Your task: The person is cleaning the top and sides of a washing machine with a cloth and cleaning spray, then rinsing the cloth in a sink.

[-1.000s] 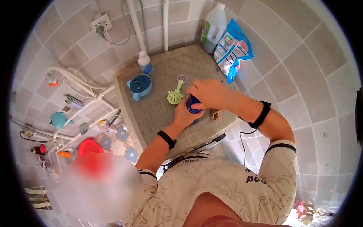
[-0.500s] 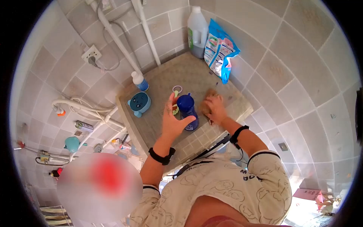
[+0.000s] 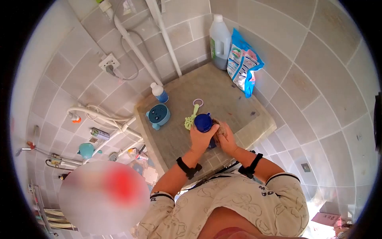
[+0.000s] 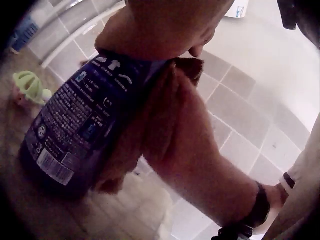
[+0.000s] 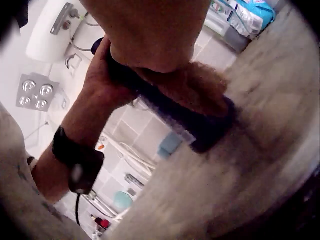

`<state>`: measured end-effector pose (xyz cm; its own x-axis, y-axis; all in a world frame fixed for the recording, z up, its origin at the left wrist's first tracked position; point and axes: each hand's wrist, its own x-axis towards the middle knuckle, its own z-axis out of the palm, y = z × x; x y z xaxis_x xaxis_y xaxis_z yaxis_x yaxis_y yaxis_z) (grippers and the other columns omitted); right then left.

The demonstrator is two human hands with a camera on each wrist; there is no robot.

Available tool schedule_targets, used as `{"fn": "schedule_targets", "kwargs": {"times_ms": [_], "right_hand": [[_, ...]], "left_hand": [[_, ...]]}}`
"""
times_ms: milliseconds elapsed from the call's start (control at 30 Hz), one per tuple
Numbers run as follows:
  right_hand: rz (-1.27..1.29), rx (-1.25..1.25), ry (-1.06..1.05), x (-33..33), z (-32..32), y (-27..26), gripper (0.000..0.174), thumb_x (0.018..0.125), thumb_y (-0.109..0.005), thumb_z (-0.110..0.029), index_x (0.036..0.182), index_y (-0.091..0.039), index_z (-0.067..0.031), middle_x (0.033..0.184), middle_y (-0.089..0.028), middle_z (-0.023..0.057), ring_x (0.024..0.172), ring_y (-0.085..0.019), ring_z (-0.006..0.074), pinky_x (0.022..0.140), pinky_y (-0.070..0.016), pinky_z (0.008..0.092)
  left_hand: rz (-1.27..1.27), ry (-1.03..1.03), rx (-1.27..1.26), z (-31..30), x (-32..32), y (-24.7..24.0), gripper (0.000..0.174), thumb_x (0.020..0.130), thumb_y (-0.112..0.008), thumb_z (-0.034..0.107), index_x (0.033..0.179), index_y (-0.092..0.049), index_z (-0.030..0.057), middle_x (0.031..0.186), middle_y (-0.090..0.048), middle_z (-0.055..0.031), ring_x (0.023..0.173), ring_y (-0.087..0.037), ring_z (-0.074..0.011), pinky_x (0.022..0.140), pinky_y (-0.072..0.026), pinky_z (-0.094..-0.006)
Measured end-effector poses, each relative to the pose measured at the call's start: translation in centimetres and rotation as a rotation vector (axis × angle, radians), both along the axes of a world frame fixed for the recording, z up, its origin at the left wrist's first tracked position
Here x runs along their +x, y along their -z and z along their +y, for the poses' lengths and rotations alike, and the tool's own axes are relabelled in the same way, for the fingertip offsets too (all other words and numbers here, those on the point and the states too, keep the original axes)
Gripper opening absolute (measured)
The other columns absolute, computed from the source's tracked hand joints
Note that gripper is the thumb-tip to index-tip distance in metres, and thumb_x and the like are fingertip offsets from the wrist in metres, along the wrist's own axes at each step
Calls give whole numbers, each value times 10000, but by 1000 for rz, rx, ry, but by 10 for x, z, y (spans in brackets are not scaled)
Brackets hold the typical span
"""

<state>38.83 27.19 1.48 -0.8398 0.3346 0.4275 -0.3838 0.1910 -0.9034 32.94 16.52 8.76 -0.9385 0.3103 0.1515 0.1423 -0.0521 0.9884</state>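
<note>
A dark blue detergent bottle [image 3: 203,122] with a printed label stands on the tiled counter. My left hand [image 3: 200,139] grips it just below the cap. In the left wrist view the label on the bottle [image 4: 75,120] faces the camera, barcode near its base. A brown cloth [image 3: 219,126] is bunched in my right hand [image 3: 227,142], which presses it against the bottle's right side. Seen from the right wrist, the cloth [image 5: 200,90] lies along the bottle's lower side. A light green brush-like tool [image 3: 191,119] with a ring handle lies just beyond the bottle.
On the counter [image 3: 179,153] stand a blue bear-shaped box [image 3: 159,114] and a white-and-blue bottle [image 3: 160,93] at the left. A large jug [image 3: 220,42] and a blue detergent bag [image 3: 243,63] are in the back corner. Pipes [image 3: 127,40] run along the wall.
The right hand left the bottle's top, picked up the brown cloth from the counter's right and brought it to the bottle. The left hand let go, then gripped the bottle again near its cap.
</note>
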Motion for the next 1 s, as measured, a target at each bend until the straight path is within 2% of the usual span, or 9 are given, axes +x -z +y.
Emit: {"fn": "schedule_targets", "kwargs": {"times_ms": [67, 200, 400, 500, 733, 800, 900, 933, 1000], "right_hand": [[-205, 42, -32, 12, 17, 56, 403, 824, -510, -179, 1191, -452, -23, 1095, -530, 178, 978, -526, 318, 855, -399, 364], [-475, 339, -40, 23, 32, 12, 366, 804, -529, -218, 1128, -508, -49, 981, -568, 222, 902, -545, 379, 754, -433, 413], [-741, 307, -39, -1, 72, 1, 393, 795, -550, -298, 1099, -535, -49, 1006, -568, 207, 908, -546, 377, 752, -438, 426], [-394, 499, 136, -20, 85, 3, 369, 785, -568, -297, 1061, -563, -52, 1034, -559, 197, 922, -540, 365, 766, -438, 425], [-238, 655, 344, -73, 143, -20, 450, 723, -663, -281, 1068, -545, -16, 995, -564, 170, 912, -555, 323, 795, -442, 384], [-299, 259, 943, -85, 159, -26, 566, 671, -704, -334, 1099, -526, -9, 998, -552, 174, 945, -538, 330, 828, -429, 398], [-329, 227, 1224, -104, 196, -28, 596, 658, -716, -340, 1109, -512, -8, 1040, -539, 169, 976, -526, 319, 830, -430, 397], [-331, 228, 1228, -112, 208, -21, 596, 658, -716, -340, 1109, -512, -8, 1040, -539, 169, 976, -526, 319, 830, -430, 397], [-413, 317, 914, -123, 223, -15, 626, 642, -726, -340, 1134, -497, -28, 1068, -528, 173, 1005, -511, 323, 835, -431, 405]], "left_hand": [[60, -16, -87, -1, -5, 4, 262, 683, -750, 153, 848, -589, 27, 799, -600, -24, 714, -560, -114, 661, -457, -261], [47, 16, -146, -3, -24, -24, 228, 696, -730, 149, 831, -577, 47, 774, -577, -9, 688, -540, -108, 633, -440, -254], [74, 50, 39, -28, -98, -111, 183, 719, -689, 113, 851, -571, 66, 803, -563, 10, 757, -532, -115, 707, -422, -266], [48, 81, 28, -29, -143, -94, 269, 690, -744, 147, 892, -599, 44, 812, -589, -2, 746, -553, -104, 674, -441, -249], [6, 72, -107, -35, -222, -38, 290, 719, -712, 135, 974, -588, 75, 899, -593, 2, 828, -554, -119, 748, -438, -265], [6, 60, -142, -38, -226, -33, 302, 724, -708, 147, 991, -580, 82, 926, -587, -2, 865, -549, -122, 781, -425, -271], [-32, 30, -55, -43, -229, -25, 413, 722, -721, 227, 1068, -557, 71, 963, -582, -24, 904, -543, -151, 830, -403, -289], [-34, 34, -54, -43, -230, -27, 413, 722, -721, 227, 1068, -557, 71, 963, -582, -24, 904, -543, -151, 830, -403, -289], [4, -71, -219, -45, -228, -31, 451, 711, -733, 258, 1070, -558, 49, 978, -588, -46, 917, -544, -183, 848, -399, -302]]}}
